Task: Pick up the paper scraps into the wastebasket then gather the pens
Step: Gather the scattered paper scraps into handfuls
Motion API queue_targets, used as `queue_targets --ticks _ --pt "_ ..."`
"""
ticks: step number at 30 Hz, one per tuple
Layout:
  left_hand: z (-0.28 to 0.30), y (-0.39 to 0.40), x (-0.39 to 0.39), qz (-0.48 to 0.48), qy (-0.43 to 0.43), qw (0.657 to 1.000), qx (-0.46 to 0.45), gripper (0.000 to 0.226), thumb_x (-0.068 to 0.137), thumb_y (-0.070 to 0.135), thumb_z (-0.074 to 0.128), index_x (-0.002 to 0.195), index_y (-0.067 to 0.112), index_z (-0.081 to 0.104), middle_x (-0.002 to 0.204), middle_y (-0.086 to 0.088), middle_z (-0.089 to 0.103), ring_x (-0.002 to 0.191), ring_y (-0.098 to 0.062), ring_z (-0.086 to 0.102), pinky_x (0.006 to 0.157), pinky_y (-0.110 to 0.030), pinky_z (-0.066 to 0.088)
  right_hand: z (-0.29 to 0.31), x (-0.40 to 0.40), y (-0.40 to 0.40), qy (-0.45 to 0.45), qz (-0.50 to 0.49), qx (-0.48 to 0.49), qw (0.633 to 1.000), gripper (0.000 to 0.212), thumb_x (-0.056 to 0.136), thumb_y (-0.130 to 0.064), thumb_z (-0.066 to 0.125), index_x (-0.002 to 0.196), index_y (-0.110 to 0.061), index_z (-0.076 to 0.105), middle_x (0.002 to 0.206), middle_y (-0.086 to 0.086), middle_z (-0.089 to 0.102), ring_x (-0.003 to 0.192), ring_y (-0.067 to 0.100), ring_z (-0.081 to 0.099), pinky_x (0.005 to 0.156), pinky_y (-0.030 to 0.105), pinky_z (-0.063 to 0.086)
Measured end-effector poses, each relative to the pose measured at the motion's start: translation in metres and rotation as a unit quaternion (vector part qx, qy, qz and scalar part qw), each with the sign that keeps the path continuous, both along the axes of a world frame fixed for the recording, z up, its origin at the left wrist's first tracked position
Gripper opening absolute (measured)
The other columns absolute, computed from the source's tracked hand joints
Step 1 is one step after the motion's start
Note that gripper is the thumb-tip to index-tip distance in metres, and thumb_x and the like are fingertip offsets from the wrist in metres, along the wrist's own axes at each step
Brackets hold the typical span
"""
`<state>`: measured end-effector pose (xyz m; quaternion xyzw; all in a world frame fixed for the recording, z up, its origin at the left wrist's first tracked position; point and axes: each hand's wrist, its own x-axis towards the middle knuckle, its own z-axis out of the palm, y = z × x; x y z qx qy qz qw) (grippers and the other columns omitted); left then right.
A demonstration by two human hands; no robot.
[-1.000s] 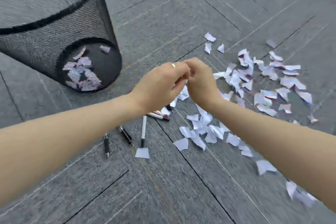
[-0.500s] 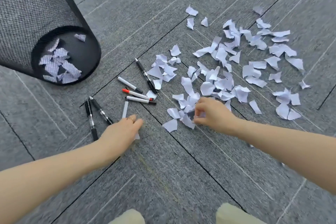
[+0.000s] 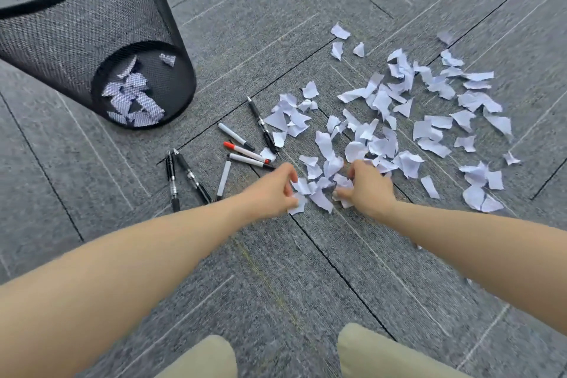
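Note:
White paper scraps (image 3: 395,120) lie scattered over the grey carpet, from the middle out to the right. A black mesh wastebasket (image 3: 76,31) stands at the upper left with several scraps showing through its wall. Several pens (image 3: 245,152) lie between the basket and the scraps, black ones and white ones, one with a red cap. My left hand (image 3: 270,190) pinches a scrap at the near edge of the pile. My right hand (image 3: 366,187) is curled on scraps just to the right of it, about a hand's width away.
The floor is grey carpet tile (image 3: 276,270) with dark seams. My knees in beige trousers (image 3: 377,353) show at the bottom edge. Two black pens (image 3: 184,176) lie side by side left of my left forearm.
My left hand has moved right from beside the pens to the near edge of the scrap pile and closed on a scrap. My right hand stays on the scraps. The view has shifted.

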<state>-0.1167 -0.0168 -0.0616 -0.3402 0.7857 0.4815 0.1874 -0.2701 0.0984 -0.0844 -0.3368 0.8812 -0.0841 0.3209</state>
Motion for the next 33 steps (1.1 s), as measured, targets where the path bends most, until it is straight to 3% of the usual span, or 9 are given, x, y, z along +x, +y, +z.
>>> queue_targets --ticks 3,6,12,14,17,21,24,28,33 --pt "-0.015 0.011 -0.010 -0.006 -0.026 1.000 -0.015 0.031 0.087 0.013 0.061 0.111 0.016 0.041 0.078 0.001 0.057 0.063 -0.015 0.053 0.065 -0.035 0.053 -0.004 0.003 0.002 -0.009 0.004 0.018 1.000 0.022 0.084 -0.027 0.064 0.086 -0.017 0.044 0.079 0.000 0.057 0.078 0.023 0.058 0.083 0.042 0.048" --pt "-0.030 0.027 -0.001 0.009 -0.058 0.995 -0.075 0.025 0.087 0.015 0.060 0.103 0.016 0.042 0.085 -0.004 0.060 0.071 -0.020 0.057 0.070 -0.039 0.052 -0.011 0.002 0.011 0.002 0.031 0.030 0.999 0.022 0.085 -0.017 0.058 0.069 -0.022 0.043 0.070 -0.003 0.056 0.079 0.024 0.062 0.080 0.043 0.051" --pt "-0.035 0.037 0.007 0.053 -0.039 0.980 -0.186 0.021 0.085 0.034 0.063 0.082 0.016 0.054 0.088 0.004 0.044 0.077 -0.014 0.047 0.067 -0.025 0.036 -0.012 -0.015 0.023 -0.072 0.003 -0.029 0.997 0.012 0.082 -0.011 0.062 0.075 -0.010 0.052 0.071 0.006 0.056 0.059 0.021 0.050 0.059 0.036 0.048" --pt "-0.033 0.038 0.008 0.053 -0.030 0.984 -0.170 0.020 0.086 0.034 0.062 0.076 0.018 0.054 0.087 0.003 0.047 0.073 -0.013 0.047 0.064 -0.024 0.036 -0.010 -0.018 0.024 -0.094 -0.012 -0.054 0.994 0.014 0.083 -0.013 0.063 0.077 -0.009 0.050 0.069 0.004 0.051 0.055 0.017 0.044 0.056 0.033 0.043" --pt "-0.025 0.033 0.000 0.039 0.025 0.996 -0.075 0.018 0.088 0.032 0.059 0.076 0.020 0.053 0.077 0.003 0.054 0.067 -0.011 0.047 0.061 -0.024 0.039 -0.005 -0.018 0.024 -0.122 -0.015 -0.094 0.988 0.014 0.082 -0.016 0.066 0.085 -0.010 0.053 0.071 0.001 0.051 0.056 0.012 0.043 0.054 0.025 0.041" --pt "-0.019 0.020 -0.020 -0.072 0.079 0.982 -0.154 0.013 0.084 0.031 0.065 0.083 0.018 0.062 0.107 0.005 0.053 0.105 -0.012 0.046 0.094 -0.030 0.038 -0.003 -0.012 0.018 -0.118 0.027 -0.103 0.987 0.015 0.084 -0.014 0.063 0.073 -0.015 0.052 0.067 -0.001 0.053 0.056 0.013 0.044 0.053 0.023 0.038" --pt "-0.027 0.019 -0.027 -0.189 0.052 0.957 -0.214 0.014 0.085 0.028 0.064 0.092 0.016 0.066 0.139 0.000 0.046 0.131 -0.019 0.036 0.110 -0.039 0.031 -0.002 -0.016 0.008 -0.090 -0.017 -0.132 0.987 0.014 0.085 -0.009 0.060 0.072 -0.010 0.055 0.076 0.007 0.063 0.068 0.019 0.058 0.062 0.031 0.048" --pt "-0.036 0.033 -0.031 -0.235 0.047 0.928 -0.284 0.009 0.089 0.011 0.054 0.094 0.009 0.061 0.144 -0.003 0.042 0.128 -0.024 0.042 0.096 -0.039 0.045 0.006 -0.045 0.002 -0.059 -0.071 -0.154 0.984 0.012 0.086 -0.010 0.060 0.077 -0.003 0.058 0.088 0.013 0.064 0.079 0.023 0.059 0.061 0.029 0.044" --pt "-0.042 0.044 -0.033 -0.201 0.064 0.928 -0.307 0.012 0.089 0.000 0.046 0.089 0.011 0.051 0.113 -0.005 0.054 0.092 -0.026 0.054 0.059 -0.036 0.042 0.004 -0.066 0.006 -0.029 -0.126 -0.155 0.979 0.012 0.085 -0.010 0.061 0.092 0.000 0.059 0.112 0.014 0.061 0.096 0.025 0.057 0.078 0.032 0.044"
